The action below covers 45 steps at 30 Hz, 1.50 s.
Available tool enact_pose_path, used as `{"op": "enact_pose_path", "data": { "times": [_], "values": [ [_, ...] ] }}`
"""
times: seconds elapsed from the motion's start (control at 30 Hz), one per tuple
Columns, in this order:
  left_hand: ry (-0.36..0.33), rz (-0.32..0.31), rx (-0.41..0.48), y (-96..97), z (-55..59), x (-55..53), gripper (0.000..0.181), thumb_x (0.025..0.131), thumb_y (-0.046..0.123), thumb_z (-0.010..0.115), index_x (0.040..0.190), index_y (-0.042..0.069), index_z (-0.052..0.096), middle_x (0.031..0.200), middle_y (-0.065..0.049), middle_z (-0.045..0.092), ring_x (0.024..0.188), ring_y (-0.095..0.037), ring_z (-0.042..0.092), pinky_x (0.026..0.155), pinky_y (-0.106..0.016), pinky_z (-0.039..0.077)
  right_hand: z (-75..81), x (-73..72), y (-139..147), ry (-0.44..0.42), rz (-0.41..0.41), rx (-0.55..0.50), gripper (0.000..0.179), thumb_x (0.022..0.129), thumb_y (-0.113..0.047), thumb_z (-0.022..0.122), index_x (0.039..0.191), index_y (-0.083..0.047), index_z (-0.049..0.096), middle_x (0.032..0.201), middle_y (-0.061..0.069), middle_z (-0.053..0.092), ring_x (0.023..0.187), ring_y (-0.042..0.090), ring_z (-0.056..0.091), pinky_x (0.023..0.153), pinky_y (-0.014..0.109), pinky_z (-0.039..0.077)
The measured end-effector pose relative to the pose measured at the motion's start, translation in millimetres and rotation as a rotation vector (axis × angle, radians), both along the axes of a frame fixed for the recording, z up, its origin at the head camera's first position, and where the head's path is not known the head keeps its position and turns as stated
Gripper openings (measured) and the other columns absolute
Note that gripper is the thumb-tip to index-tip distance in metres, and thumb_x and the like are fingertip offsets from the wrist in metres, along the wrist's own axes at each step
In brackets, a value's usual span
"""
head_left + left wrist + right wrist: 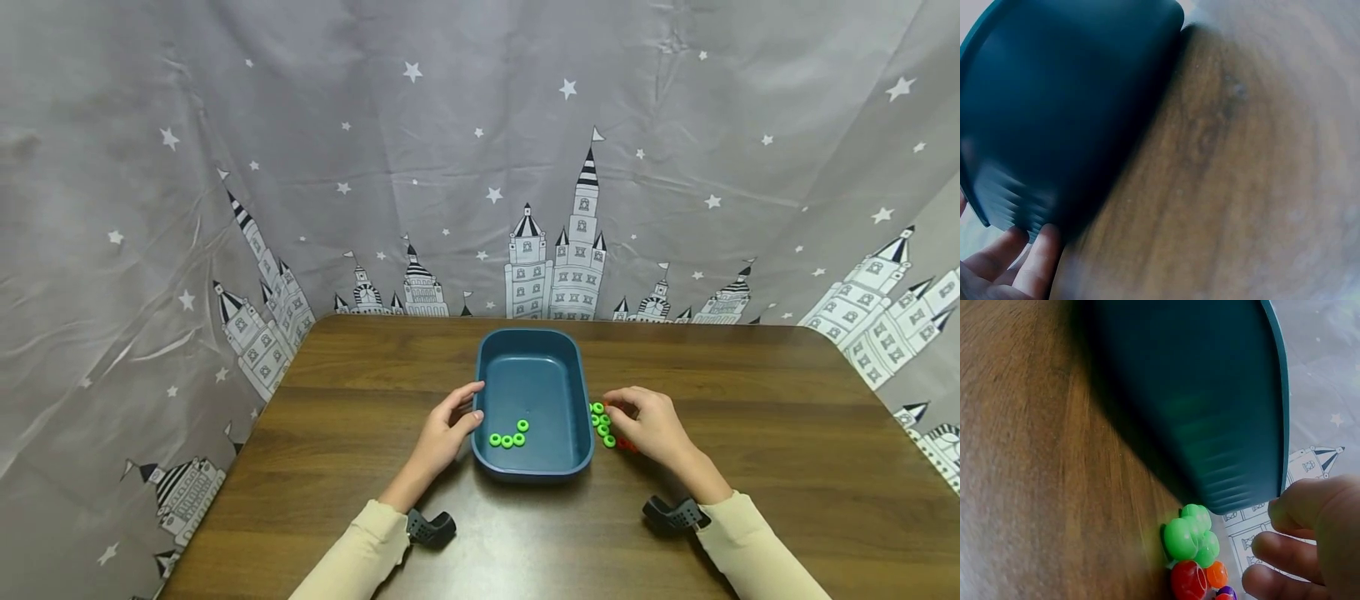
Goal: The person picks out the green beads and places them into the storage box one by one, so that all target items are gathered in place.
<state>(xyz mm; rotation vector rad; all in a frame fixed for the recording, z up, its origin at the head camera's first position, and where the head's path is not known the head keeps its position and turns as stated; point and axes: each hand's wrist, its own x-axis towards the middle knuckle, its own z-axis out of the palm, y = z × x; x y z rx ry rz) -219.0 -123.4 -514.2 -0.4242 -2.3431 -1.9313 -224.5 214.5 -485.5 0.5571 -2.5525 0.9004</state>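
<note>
A dark blue rectangular bin (528, 477) has several small bright green rings (507, 442) lying inside it. My left hand (442, 429) is at its left side. In the left wrist view, the fingertips (1047, 234) touch the ribbed outer wall of the bin (1054, 112). Beyond the bin's right wall, my right hand (647, 423) hovers over a group of loose rings, its fingers loosely bent with nothing visible between them. Green rings (1182, 537), a red ring (1186, 579) and an orange ring (1217, 574) show below the bin's ribbed end in the right wrist view.
The brown wooden table (360, 375) extends to both sides of the bin. Behind it hangs a grey curtain (420, 167) printed with stars and castles. A purple ring (1227, 590) shows partly beside the red and orange ones.
</note>
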Motion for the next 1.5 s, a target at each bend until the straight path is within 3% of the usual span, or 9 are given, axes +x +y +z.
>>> {"op": "enact_pose_path", "data": {
  "times": [0.27,0.47,0.77,1.5],
  "values": [
    [-0.004,0.012,0.007,-0.2,1.0,1.8,0.044,0.097,0.006,0.062,0.141,0.003,0.058,0.140,-0.026,0.061,0.126,-0.043,0.060,0.095,-0.022,0.051,1.5,-0.6,1.4,-0.078,0.000,0.056,0.014,0.085,-0.004,0.073,0.098,-0.004,0.079,0.093,0.009,0.077,0.078,0.016,0.067,0.071,0.034,0.056],
    [-0.005,0.004,-0.001,0.4,2.5,1.1,0.044,0.098,0.006,0.061,0.141,0.002,0.058,0.139,-0.026,0.061,0.126,-0.043,0.060,0.094,-0.020,0.050,4.2,0.7,2.7,-0.152,-0.005,0.094,0.014,0.087,-0.004,0.070,0.098,-0.005,0.078,0.095,0.009,0.077,0.080,0.018,0.066,0.072,0.036,0.054],
    [-0.005,-0.002,0.002,0.7,2.8,-0.9,0.045,0.097,0.006,0.062,0.141,0.002,0.057,0.139,-0.027,0.060,0.128,-0.043,0.059,0.095,-0.021,0.050,2.8,-1.0,3.7,-0.190,-0.005,0.132,0.016,0.085,-0.004,0.070,0.099,-0.003,0.078,0.098,0.013,0.078,0.089,0.027,0.072,0.079,0.045,0.057],
    [-0.025,0.007,0.006,1.9,1.5,0.5,0.045,0.097,0.005,0.062,0.142,0.004,0.058,0.140,-0.025,0.061,0.126,-0.043,0.061,0.093,-0.019,0.050,-2.4,-3.6,8.6,-0.178,0.085,0.184,0.018,0.080,-0.002,0.074,0.097,-0.007,0.079,0.088,0.004,0.073,0.075,0.012,0.061,0.069,0.032,0.051]
  ]
}}
